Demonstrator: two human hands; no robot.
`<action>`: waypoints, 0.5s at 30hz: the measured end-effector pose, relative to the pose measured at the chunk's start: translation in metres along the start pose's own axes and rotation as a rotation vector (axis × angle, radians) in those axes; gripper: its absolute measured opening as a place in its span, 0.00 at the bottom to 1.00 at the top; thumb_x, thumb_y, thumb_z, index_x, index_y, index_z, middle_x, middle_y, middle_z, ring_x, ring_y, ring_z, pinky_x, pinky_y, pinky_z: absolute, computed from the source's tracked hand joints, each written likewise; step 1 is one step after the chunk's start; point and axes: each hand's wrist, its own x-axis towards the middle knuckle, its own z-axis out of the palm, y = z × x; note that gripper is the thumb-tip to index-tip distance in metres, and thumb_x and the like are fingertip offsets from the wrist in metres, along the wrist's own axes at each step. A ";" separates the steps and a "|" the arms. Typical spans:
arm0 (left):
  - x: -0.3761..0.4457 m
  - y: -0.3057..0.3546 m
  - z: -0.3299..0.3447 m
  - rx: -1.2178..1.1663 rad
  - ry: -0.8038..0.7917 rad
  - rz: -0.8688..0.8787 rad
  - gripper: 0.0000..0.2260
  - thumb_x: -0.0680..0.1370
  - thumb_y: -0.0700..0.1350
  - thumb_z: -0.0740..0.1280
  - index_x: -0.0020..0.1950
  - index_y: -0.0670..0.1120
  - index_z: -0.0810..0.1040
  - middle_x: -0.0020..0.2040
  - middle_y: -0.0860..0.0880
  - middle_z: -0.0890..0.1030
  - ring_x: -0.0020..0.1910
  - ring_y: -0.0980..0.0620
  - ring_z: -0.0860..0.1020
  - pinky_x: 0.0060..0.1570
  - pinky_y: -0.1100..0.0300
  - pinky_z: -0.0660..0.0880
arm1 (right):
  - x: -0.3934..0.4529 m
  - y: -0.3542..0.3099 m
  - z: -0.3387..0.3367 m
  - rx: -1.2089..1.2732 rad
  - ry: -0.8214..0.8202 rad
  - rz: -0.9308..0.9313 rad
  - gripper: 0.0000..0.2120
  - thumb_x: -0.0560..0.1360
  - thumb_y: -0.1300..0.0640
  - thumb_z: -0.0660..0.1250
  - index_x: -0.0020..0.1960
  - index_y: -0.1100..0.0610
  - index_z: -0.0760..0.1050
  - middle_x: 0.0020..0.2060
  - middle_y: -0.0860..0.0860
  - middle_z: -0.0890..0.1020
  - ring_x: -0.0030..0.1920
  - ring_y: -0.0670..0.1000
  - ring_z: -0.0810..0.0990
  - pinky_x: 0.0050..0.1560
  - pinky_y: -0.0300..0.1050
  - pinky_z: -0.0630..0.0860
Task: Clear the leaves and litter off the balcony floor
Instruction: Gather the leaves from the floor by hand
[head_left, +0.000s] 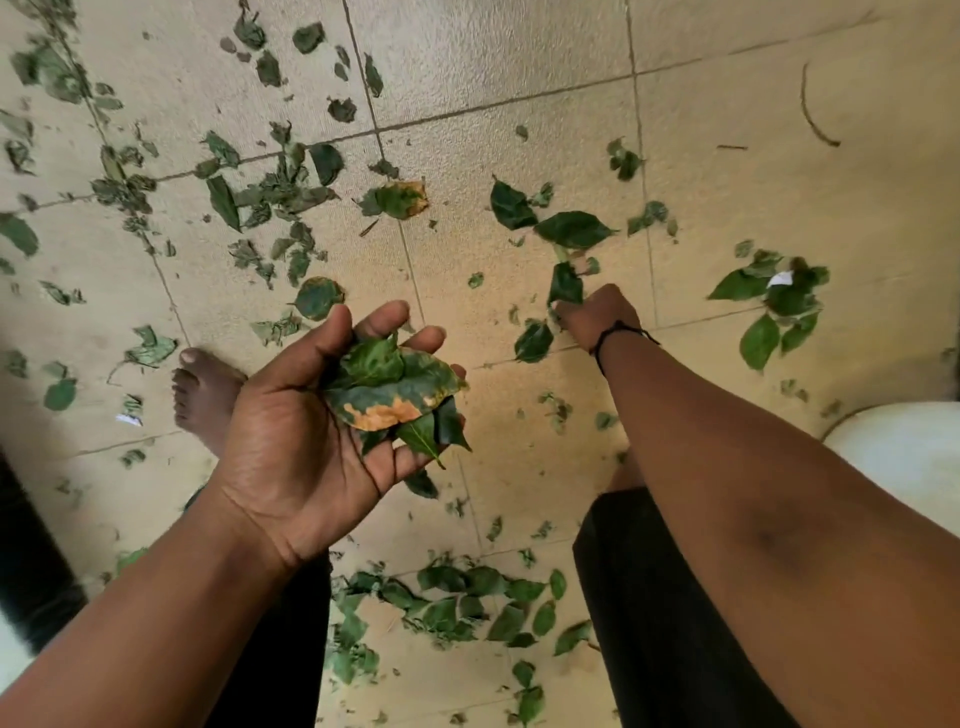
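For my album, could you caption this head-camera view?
Left hand cups gathered green and yellow-brown leaves; right hand grips a dark green leaf above the littered beige tiled floor.

You stand barefoot on a beige textured tile floor (519, 52) with dark grout lines. Wilted grey-green leaf scraps (270, 192) litter its left side, fresh green leaves (574, 228) lie right, a curved brown twig (810, 111) farther off, and a yellow-edged leaf (400, 200) sits mid-floor.
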 end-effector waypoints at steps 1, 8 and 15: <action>0.000 0.001 -0.001 0.011 0.006 -0.002 0.16 0.75 0.55 0.62 0.42 0.49 0.87 0.52 0.46 0.85 0.52 0.42 0.84 0.47 0.44 0.80 | 0.002 -0.001 0.005 0.014 0.003 0.016 0.33 0.75 0.44 0.68 0.72 0.61 0.63 0.66 0.59 0.72 0.64 0.61 0.73 0.57 0.50 0.72; 0.004 0.000 0.005 0.039 0.014 -0.032 0.15 0.74 0.54 0.63 0.42 0.49 0.87 0.52 0.46 0.85 0.51 0.42 0.84 0.46 0.45 0.81 | 0.011 0.003 0.004 -0.084 -0.003 -0.253 0.09 0.77 0.52 0.67 0.52 0.56 0.72 0.48 0.54 0.77 0.51 0.57 0.77 0.45 0.44 0.68; 0.007 -0.006 0.017 0.041 0.016 -0.076 0.15 0.74 0.55 0.63 0.42 0.49 0.87 0.52 0.46 0.85 0.54 0.42 0.82 0.50 0.44 0.79 | 0.003 -0.012 -0.039 -0.139 -0.035 -0.470 0.13 0.74 0.53 0.72 0.35 0.54 0.72 0.35 0.50 0.78 0.39 0.51 0.76 0.38 0.43 0.69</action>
